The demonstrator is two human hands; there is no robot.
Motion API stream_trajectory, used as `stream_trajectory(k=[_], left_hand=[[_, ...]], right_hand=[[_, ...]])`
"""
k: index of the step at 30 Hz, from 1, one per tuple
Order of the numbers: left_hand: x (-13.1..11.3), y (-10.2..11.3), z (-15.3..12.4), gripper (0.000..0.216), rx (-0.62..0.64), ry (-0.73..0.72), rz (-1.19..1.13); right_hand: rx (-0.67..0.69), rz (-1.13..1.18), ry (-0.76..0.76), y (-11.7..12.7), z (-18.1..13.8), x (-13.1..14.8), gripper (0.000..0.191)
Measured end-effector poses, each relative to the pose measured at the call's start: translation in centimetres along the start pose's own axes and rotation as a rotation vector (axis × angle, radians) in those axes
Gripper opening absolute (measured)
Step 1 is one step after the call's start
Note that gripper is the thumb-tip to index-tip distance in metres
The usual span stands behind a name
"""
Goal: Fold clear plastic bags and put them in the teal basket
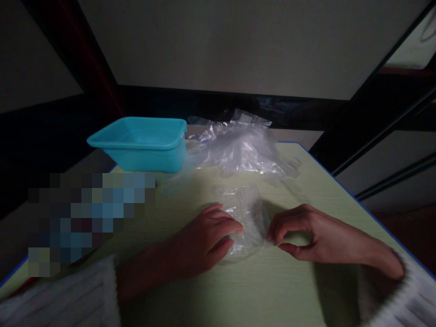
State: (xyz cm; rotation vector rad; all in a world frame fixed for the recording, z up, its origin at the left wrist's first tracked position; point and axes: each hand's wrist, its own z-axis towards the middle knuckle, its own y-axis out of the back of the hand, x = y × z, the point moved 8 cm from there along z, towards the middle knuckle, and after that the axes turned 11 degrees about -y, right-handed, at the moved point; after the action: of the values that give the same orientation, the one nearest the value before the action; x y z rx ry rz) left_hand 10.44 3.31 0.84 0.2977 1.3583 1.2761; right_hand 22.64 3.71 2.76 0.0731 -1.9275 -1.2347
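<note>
A clear plastic bag (248, 218) lies on the table in front of me, creased and shiny. My left hand (213, 236) rests on the bag's left side, fingers apart and reaching over the film. At the bag's right edge, my right hand (298, 231) is closed in a pinch, thumb against fingertips, gripping the thin film there. Behind this bag a loose heap of clear plastic bags (243, 152) spreads over the far part of the table.
A turquoise plastic basin (150, 156) stands at the table's far left corner. The pale green table (218, 297) has a blue edge. At the left, something is blurred out by pixel blocks. Pale panels (218, 45) with dark frames rise behind the table.
</note>
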Motion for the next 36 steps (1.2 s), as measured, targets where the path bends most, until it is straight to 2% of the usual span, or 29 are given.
stream_trajectory(k=[7,10,15,20,25,31,36], left_hand=[[0.2,0.1,0.1,0.026,-0.023,-0.004,-0.016],[0.2,0.1,0.2,0.026,-0.028,-0.003,-0.021],[0.2,0.4,0.1,0.026,-0.053,0.0,-0.07],[1.7,1.9,-0.3,0.022,-0.21,0.118,-0.077],[3.2,2.9,-0.3,0.019,-0.271,0.232,-0.098],[3.7,2.9,-0.3,0.021,-0.24,0.292,-0.142],[3.6,2.9,-0.3,0.026,-0.194,0.281,-0.16]], right_hand=[[-0.038,-0.077,0.008,0.2,0.3,0.4,0.018],[-0.076,-0.13,0.08,0.1,0.5,0.7,0.021],[-0.097,-0.164,0.157,-0.1,0.7,0.6,0.013],[-0.073,-0.138,0.154,-0.1,0.6,0.3,0.016],[-0.092,-0.156,0.128,0.0,0.5,0.0,0.017],[-0.104,-0.144,0.073,0.2,0.5,-0.3,0.02],[-0.132,-0.148,0.023,0.4,0.5,-0.6,0.02]])
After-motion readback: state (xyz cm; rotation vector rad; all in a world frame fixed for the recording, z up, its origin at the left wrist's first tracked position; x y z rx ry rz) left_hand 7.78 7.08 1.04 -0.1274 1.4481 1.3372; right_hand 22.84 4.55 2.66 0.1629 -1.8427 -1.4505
